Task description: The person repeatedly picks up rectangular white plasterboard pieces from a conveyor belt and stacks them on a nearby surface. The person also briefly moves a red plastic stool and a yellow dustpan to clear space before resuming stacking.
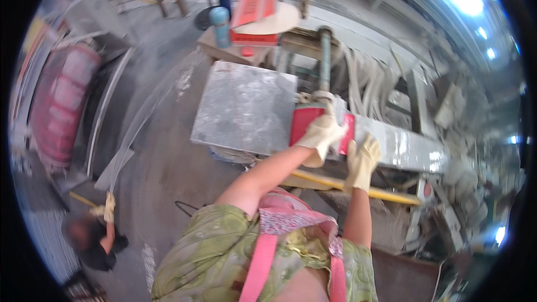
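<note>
Head view: a red block (306, 124) is held against a long grey slab (400, 146) on a machine bed. The left hand (321, 134), in a pale glove, is clasped over the block's top; the right hand (362, 160) is pressed just beside it, fingers spread flat, grasping nothing visible. The slab's long axis runs rightward from both hands. A dull, speckled square plate (244, 106) lies to the left
</note>
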Motion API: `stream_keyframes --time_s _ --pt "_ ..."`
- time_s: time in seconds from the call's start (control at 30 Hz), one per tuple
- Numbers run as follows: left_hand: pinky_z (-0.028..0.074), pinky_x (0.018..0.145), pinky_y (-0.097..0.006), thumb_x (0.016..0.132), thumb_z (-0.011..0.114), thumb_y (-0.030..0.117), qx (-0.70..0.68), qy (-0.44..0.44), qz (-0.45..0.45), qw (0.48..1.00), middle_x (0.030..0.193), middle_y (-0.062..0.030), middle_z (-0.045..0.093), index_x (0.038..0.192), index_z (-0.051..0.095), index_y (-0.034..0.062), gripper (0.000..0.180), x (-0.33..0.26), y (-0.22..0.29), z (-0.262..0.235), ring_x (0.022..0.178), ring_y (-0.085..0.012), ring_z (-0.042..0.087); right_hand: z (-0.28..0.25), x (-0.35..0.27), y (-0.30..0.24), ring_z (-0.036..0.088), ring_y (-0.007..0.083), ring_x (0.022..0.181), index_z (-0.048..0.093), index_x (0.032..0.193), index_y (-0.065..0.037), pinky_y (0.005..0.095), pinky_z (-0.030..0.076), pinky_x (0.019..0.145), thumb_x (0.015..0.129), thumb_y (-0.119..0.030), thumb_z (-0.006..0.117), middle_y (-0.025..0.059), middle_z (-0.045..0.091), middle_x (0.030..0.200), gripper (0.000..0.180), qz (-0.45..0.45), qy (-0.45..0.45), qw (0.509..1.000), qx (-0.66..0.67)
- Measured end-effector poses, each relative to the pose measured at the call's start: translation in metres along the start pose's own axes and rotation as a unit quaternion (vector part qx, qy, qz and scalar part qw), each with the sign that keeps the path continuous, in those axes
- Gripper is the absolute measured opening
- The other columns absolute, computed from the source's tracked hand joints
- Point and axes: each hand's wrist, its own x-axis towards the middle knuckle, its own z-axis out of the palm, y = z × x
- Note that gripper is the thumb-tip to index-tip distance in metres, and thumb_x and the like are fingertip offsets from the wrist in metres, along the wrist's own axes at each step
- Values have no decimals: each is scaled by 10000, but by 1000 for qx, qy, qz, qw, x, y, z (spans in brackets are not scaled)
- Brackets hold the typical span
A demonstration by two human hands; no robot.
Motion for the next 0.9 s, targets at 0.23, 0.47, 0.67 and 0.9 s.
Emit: stream_keyframes --time_s 0.23,0.47,0.67,0.9 --pt "582 950 -508 868 730 514 -5 11 -11 1000 1239 -311 751 1709 226 -32 1123 3 18 6 1125 -445 750 -29 23 4 651 543 1238 554 1519 64 563 512 1091 1123 -279 523 359 676 1333 525 -5 -74 985 157" --pt "617 864 -541 984 667 458 45 45 84 994 1309 -428 662 1658 286 -36 918 21 40 57 1054 -509 746 -65 20 -14 650 490 1298 671 1383 69 489 496 1108 1154 -326 492 334 701 1349 491 121 22 920 373" --pt "599 983 -507 931 757 633 92 -18 55 994 1405 -360 668 1731 172 19 1166 17 49 59 1209 -463 732 -48 27 25 589 485 1391 583 1520 36 511 468 1157 1098 -442 580 344 630 1470 638 55 74 936 339" --pt "580 1048 -512 831 836 586 88 17 -24 996 1345 -309 726 1739 109 10 1298 22 60 66 1223 -442 733 -15 26 71 464 506 1508 500 1579 67 619 285 1275 1039 -518 625 376 512 1580 807 0 -34 999 0"
